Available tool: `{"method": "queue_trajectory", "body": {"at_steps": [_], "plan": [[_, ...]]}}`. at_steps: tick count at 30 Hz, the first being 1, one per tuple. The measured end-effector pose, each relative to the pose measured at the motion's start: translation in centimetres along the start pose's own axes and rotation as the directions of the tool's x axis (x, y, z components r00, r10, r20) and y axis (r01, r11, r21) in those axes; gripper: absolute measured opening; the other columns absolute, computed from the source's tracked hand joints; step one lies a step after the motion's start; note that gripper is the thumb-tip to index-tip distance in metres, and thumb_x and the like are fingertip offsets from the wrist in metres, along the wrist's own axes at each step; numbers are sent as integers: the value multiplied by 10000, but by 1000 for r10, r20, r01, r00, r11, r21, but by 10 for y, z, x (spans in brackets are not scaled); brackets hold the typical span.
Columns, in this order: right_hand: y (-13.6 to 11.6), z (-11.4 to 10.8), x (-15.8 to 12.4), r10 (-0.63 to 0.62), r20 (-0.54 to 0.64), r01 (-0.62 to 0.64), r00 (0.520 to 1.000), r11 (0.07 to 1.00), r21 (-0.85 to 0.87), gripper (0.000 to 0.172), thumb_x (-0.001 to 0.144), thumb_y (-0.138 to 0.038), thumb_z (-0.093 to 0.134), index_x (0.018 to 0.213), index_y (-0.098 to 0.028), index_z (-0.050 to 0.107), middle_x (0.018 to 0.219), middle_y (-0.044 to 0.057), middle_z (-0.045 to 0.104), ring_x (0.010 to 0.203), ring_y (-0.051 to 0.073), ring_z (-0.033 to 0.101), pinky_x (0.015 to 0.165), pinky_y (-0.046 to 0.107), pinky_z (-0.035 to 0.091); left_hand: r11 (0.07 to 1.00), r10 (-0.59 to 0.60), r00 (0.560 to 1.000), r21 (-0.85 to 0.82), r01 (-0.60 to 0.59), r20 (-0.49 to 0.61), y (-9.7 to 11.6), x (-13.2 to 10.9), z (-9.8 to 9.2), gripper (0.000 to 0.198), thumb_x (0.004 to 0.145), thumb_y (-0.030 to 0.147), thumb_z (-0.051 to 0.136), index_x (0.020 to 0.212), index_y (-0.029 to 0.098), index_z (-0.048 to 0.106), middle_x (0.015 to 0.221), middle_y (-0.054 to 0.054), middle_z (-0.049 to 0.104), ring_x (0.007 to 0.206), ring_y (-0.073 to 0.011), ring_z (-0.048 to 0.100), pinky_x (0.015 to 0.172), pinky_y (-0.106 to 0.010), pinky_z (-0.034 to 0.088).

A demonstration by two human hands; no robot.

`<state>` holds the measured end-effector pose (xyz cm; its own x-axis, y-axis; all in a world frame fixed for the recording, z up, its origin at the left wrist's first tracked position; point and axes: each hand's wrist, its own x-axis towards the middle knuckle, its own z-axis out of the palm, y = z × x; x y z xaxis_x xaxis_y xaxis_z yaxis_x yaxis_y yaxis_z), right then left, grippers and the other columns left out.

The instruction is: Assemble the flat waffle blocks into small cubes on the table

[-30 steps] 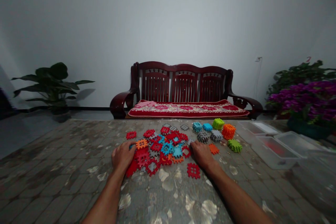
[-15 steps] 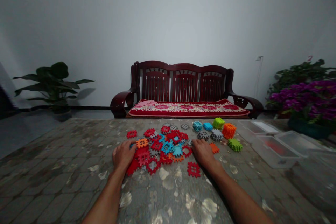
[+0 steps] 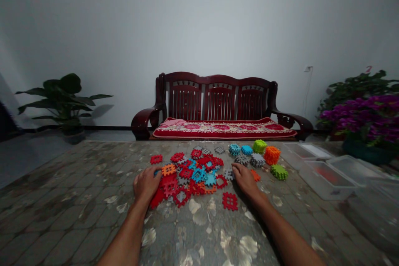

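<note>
A loose pile of flat toothed building tiles in red, blue, grey and orange lies on the table in front of me. My left hand (image 3: 147, 181) rests at the pile's left edge, fingers laid forward beside an orange tile (image 3: 168, 169). A bit of blue tile shows by its fingertips. At the right edge, my right hand (image 3: 245, 178) has its fingers on a grey tile (image 3: 229, 174), partly hiding it. One red window-shaped tile (image 3: 230, 201) lies apart, nearer to me. Another orange tile (image 3: 255, 175) lies just right of my right hand.
Sorted stacks stand at the back right: orange (image 3: 272, 155), lime green (image 3: 259, 146), green (image 3: 279, 171), blue (image 3: 234, 149) and grey (image 3: 257, 160). Clear plastic boxes (image 3: 330, 178) sit farther right, near purple flowers (image 3: 368, 116). A wooden bench (image 3: 218, 95) stands behind the table.
My right hand has shifted slightly right and toward me, and the grey tile at its fingers has come away from the pile. My left hand has stayed in place.
</note>
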<state>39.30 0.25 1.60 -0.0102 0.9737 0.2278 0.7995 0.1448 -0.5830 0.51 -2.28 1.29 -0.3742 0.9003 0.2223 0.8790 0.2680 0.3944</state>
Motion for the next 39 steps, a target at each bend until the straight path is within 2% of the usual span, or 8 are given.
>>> {"method": "queue_trajectory", "body": {"at_steps": [7,15,20,25,29,34,37,39], "plan": [[7,-4,-2,-22,105,26,994,999,-36,586,766,-183,644,1348,-144,706,1346,136,737,1216,281,696,1079,387,512,1000,8,1000,2,-9,6,0,0,0,386,986,333,461,1195,295,782,1341,-62,758,1260,-265,674,1146,-448,443],[3,-15,-11,-188,105,196,977,978,-71,458,791,-250,676,1242,-199,742,1281,102,752,1186,280,678,1069,395,498,1000,15,1000,16,-16,19,-4,4,2,383,981,344,456,1178,311,783,1323,-45,770,1228,-265,686,1112,-437,471],[11,-37,3,-105,-184,99,977,994,-41,521,842,-370,667,1332,-195,699,1289,116,745,1020,259,713,963,377,545,1000,0,1000,1,0,13,-8,8,7,395,983,364,440,1170,315,785,1354,-41,758,1259,-279,669,1133,-462,459],[46,-64,26,187,-433,-224,882,974,-37,594,879,-491,630,1362,-148,663,1263,166,743,1097,313,705,942,406,537,1000,0,1000,-7,0,-5,-8,8,7,376,967,368,464,1133,329,798,1324,-26,774,1232,-267,683,1107,-431,483],[63,-71,33,268,-404,-353,875,923,-153,617,906,-528,622,1410,-172,616,1260,153,741,1128,330,694,893,395,526,1000,-8,1000,-6,8,5,-8,8,6,389,968,350,458,1162,308,793,1341,-47,766,1237,-267,682,1123,-444,474],[68,-74,29,244,-333,-347,911,889,-298,582,943,-548,583,1385,-171,626,1177,159,747,1079,338,686,860,398,517,1000,5,1000,10,-5,18,-9,9,7,411,974,354,441,1192,300,786,1375,-55,748,1261,-277,674,1124,-456,475],[73,-86,29,140,-312,-260,940,886,-385,584,921,-449,609,1430,-164,608,1295,174,717,1197,352,636,983,428,493,1000,3,1000,10,-3,10,-10,9,8,402,971,351,449,1177,307,792,1353,-48,760,1253,-272,680,1120,-445,479],[75,-99,35,7,-205,-98,979,895,-436,682,850,-310,648,1511,-173,550,1433,163,659,1316,346,569,1093,440,443,1000,5,1000,6,-5,11,-11,10,9,401,973,362,451,1173,309,795,1349,-49,762,1254,-275,680,1123,-449,477]]}}
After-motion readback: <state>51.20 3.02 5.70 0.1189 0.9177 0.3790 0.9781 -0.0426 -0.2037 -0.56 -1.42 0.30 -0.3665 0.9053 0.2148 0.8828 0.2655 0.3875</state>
